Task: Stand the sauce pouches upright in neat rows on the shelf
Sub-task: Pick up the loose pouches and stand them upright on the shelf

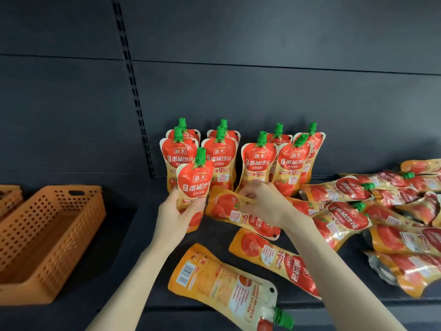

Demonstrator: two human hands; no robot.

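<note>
We see the left hand (175, 212) wrapped round the lower half of a sauce pouch (194, 185), holding it upright with its green cap on top, just in front of the standing pouches (220, 161) at the back of the shelf (128, 247). Those stand in four short files, two deep, labels facing us, and the right-most pair leans a little. The right hand (262, 201) has its fingers curled onto the bottom edge of a flat pouch (229, 209), pinching it where it lies just beside the held one. Nearer to us lie two more: a label-up pouch (274, 256) and a back-up pouch (222, 285) that shows its barcode, its cap poking out past the shelf's front lip. To the right we find a loose heap of pouches (381, 211) lying on their sides and overlapping one another. At the left an orange perforated basket (78, 235) sits on the shelf, with a second basket (9, 199) just beyond it at the frame edge
</note>
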